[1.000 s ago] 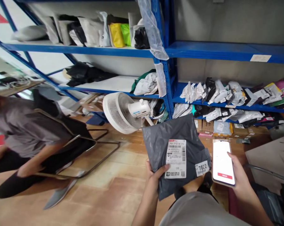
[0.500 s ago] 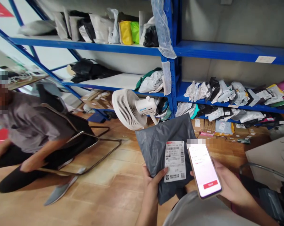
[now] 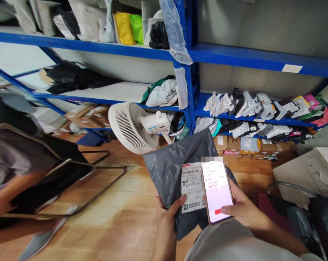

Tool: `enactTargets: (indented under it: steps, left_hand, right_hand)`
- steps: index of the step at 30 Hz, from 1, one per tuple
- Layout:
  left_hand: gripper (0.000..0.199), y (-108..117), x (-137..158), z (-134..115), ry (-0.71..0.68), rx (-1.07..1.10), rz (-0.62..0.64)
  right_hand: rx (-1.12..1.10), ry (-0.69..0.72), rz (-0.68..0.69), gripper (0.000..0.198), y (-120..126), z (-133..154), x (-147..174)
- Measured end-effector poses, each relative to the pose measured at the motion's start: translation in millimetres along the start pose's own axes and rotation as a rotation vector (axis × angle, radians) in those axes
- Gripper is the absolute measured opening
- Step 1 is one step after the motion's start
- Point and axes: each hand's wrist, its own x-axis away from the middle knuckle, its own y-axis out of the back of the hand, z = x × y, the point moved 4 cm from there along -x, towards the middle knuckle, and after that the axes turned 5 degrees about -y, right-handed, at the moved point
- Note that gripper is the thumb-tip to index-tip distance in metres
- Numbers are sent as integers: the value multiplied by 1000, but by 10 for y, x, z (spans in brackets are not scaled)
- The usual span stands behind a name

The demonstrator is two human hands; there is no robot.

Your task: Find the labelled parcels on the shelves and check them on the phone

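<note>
A dark grey plastic mailer bag [image 3: 166, 174] is pinched along its lower left edge by my left hand [image 3: 168, 212], thumb on top. On its face a white shipping label [image 3: 190, 185] with printed text and barcodes shows, its right side hidden behind the phone. My right hand [image 3: 242, 208] is closed around a smartphone [image 3: 217, 192] held over the bag's right part. The right thumb rests on the red button low on the lit screen. Most of the right fingers are behind the phone.
A white fan [image 3: 136, 127] stands beyond the bag, before blue shelving [image 3: 191, 90] holding several packaged parcels [image 3: 245, 103]. At left, a person [image 3: 19, 170] sits on a metal-framed chair [image 3: 98, 166]. A white cabinet [image 3: 305, 174] and dark bags [image 3: 313, 217] are at right.
My right thumb has come onto the phone's red button, and the phone has shifted left over the label's edge. More text shows on the screen. The view has swung right.
</note>
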Motion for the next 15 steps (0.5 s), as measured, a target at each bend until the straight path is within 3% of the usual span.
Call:
enactTargets:
  steps: [15]
  left_hand:
    - [71,43,6,43,-7,2,-19]
  right_hand:
    - [89,15,1,94,42,-29,27]
